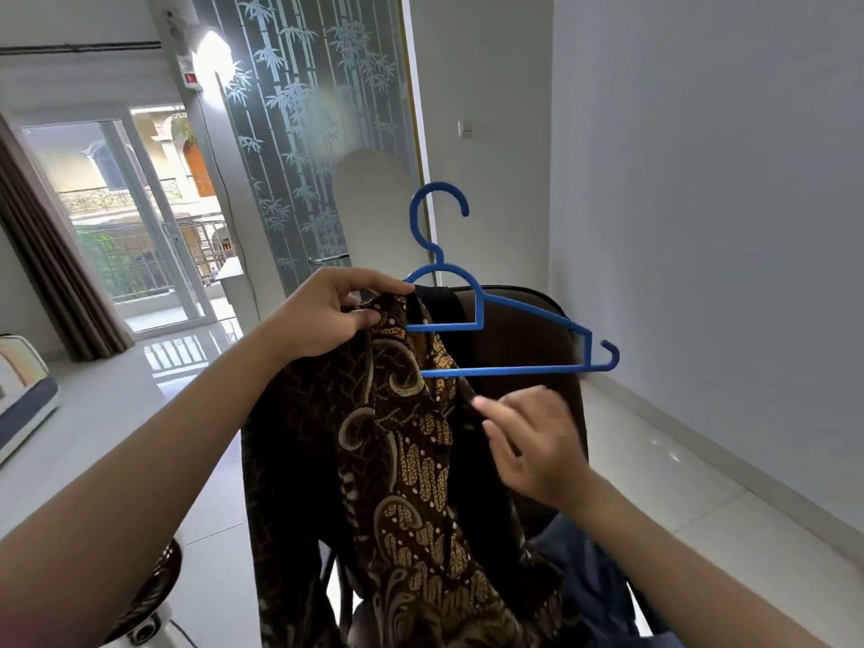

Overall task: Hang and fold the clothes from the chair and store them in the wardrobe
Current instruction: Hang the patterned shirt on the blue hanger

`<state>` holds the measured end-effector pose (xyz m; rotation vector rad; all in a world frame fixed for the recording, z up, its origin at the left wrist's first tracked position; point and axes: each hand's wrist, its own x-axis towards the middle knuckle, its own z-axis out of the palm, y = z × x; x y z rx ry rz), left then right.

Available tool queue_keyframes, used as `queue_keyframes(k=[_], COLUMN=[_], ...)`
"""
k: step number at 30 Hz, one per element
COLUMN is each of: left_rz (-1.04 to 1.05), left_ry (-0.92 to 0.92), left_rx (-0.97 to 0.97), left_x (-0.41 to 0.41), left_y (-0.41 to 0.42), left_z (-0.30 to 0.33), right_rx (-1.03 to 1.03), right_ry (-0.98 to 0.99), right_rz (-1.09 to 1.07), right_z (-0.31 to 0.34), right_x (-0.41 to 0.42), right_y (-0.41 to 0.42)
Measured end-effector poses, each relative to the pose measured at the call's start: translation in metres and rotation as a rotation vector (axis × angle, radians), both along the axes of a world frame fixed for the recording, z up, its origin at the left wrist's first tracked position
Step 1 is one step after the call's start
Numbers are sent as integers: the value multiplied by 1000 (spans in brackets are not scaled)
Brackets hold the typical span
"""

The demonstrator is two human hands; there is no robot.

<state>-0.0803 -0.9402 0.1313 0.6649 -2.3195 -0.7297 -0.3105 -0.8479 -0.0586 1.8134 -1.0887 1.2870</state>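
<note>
A: Where's the shirt?
B: One brown batik shirt (411,460), hanging mid-frame in front of me over the chair (523,339). One blue plastic hanger (495,320), its left arm already inside the collar, right arm sticking out bare.

A: Hands?
B: My left hand (327,311) is clenched on the collar and the hanger's left shoulder together. My right hand (533,441) is lower right, fingers loose, fingertips touching the front placket; can't tell if it's actually pinching.

A: Handling?
B: Judging by the drape: light, soft, floppy, probably slides on smooth plastic. Hanger looks stiff and thin. I'd take the far collar edge or shoulder seam and pull it over the bare arm.

A: Anything else on the chair?
B: One dark garment (439,306) over the chair back, one blue cloth (589,582) low right. Wardrobe not in view.
</note>
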Motion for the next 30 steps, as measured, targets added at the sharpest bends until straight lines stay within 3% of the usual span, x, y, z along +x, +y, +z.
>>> queue_keyframes(k=[3, 7, 14, 21, 26, 30], left_rz=[-39, -78, -94, -159, -169, -181], left_ry=[-20, -20, 19, 106, 96, 118], left_rx=[28, 69, 133, 222, 284, 323], left_x=[-3, -5, 3, 5, 14, 16], left_y=[-2, -1, 0, 0, -3, -5], left_z=[0, -1, -5, -5, -5, -5], right_rx=[305, 494, 507, 528, 731, 851], right_ry=[106, 53, -508, -847, -783, -717], right_rz=[82, 25, 157, 294, 420, 382], right_z=[-6, -4, -2, 10, 24, 25], right_x=[18, 24, 7, -16, -57, -79], right_y=[-1, -11, -12, -2, 11, 22])
